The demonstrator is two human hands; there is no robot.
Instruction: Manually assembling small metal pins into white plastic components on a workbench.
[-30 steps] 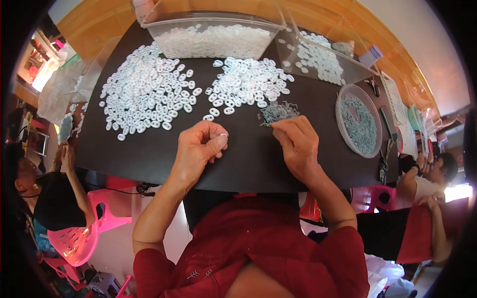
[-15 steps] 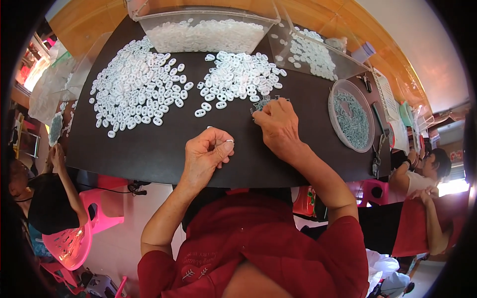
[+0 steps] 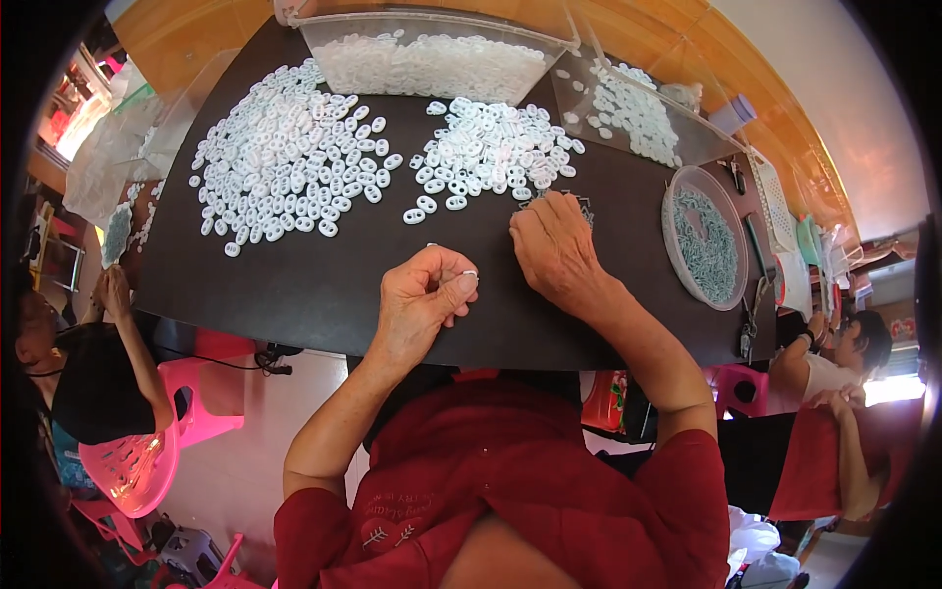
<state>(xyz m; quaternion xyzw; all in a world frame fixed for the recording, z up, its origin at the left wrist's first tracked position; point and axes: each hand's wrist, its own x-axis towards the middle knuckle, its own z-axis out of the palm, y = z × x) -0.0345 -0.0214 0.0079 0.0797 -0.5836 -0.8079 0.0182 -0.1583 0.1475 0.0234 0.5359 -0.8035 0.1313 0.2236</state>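
Observation:
My left hand (image 3: 417,299) is closed in a pinch over the near part of the dark table. Between its thumb and forefinger shows the edge of a small white plastic piece (image 3: 470,275). My right hand (image 3: 557,250) is bent down over a small heap of grey-green metal pieces (image 3: 586,206), its fingers curled together and their tips hidden beneath. Just beyond it lies a pile of white oval two-holed plastic pieces (image 3: 486,152). A larger pile of the same kind (image 3: 285,162) spreads across the table's left side.
A clear bin (image 3: 432,83) of white pieces stands at the back, with another clear container (image 3: 706,142) to its right. At right, a round tub (image 3: 670,245) holds grey-green metal pieces near pliers (image 3: 751,319). Other people sit left and right, by pink chairs (image 3: 201,393).
The whole view has shifted slightly, so the table's things appear farther right. My right hand's fingers have curled further over the metal heap. The left hand keeps its pinch on the white piece.

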